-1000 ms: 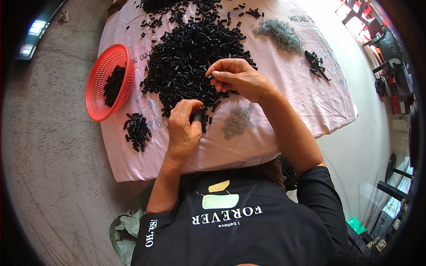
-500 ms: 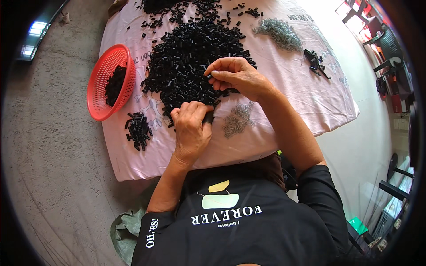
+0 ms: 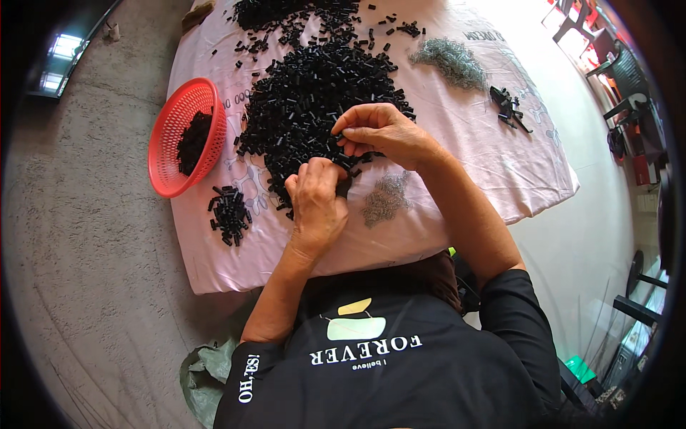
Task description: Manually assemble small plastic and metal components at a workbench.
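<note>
A big heap of small black tube-like pieces (image 3: 321,86) covers the middle of the pink cloth. Over its near right side, my right hand (image 3: 382,132) is closed, with thumb and fingertips pinching a small black piece (image 3: 339,136). At the heap's near edge sits my left hand (image 3: 318,199), its fingers curled inward. A dark piece (image 3: 344,187) shows beside its thumb, and most of it is hidden by the hand. Just right of that hand lies a small patch of fine silvery metal pieces (image 3: 386,200), too small to name.
A red plastic basket (image 3: 163,182) with black pieces stands tilted at the cloth's left edge. Near it lies a small black pile (image 3: 230,214). Farther right are a larger silvery heap (image 3: 451,63) and several longer black parts (image 3: 509,109). The pink cloth (image 3: 457,193) covers the table.
My left hand has shifted slightly right, and its fingers hide more of the dark piece. The right hand has dropped a little nearer to me, still pinching. The view has moved slightly.
</note>
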Demonstrator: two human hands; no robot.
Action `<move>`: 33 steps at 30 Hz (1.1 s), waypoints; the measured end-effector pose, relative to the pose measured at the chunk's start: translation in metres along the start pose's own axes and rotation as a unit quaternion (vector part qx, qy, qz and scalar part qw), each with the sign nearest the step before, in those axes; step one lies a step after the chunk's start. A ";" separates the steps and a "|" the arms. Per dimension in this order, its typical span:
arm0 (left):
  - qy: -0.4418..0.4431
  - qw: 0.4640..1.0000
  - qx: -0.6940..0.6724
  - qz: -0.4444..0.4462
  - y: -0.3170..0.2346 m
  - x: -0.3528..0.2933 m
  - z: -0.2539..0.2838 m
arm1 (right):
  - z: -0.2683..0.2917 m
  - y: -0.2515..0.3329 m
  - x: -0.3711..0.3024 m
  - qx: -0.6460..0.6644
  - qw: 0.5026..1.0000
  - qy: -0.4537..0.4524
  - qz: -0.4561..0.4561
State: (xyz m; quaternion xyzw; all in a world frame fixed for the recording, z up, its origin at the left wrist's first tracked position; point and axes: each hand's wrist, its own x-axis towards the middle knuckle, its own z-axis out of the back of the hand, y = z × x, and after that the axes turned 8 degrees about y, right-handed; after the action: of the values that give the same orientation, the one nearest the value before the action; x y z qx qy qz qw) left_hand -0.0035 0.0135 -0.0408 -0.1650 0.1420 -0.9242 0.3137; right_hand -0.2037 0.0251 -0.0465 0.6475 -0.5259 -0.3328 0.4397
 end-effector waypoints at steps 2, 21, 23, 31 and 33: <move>-0.007 0.999 -0.029 -0.012 0.002 0.002 0.006 | 0.001 -0.001 -0.001 0.009 1.000 0.001 -0.001; -0.024 0.880 -0.461 0.112 0.014 0.004 0.027 | -0.008 -0.002 -0.002 -0.046 0.997 0.059 -0.027; -0.033 0.882 -0.459 0.100 0.011 0.007 0.028 | -0.010 -0.002 -0.002 -0.081 0.995 0.042 -0.028; -0.081 0.897 -0.434 0.015 0.008 0.019 0.022 | -0.010 -0.003 -0.001 -0.028 0.998 0.047 -0.029; -0.084 0.915 -0.393 0.011 0.008 0.020 0.020 | -0.009 -0.003 -0.002 -0.001 0.998 0.050 -0.027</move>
State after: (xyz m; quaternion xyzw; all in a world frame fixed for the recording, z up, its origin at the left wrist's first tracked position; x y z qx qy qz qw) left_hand -0.0065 -0.0080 -0.0214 -0.3508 0.4689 -0.7729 0.2444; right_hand -0.1949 0.0294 -0.0460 0.6768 -0.4855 -0.3125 0.4568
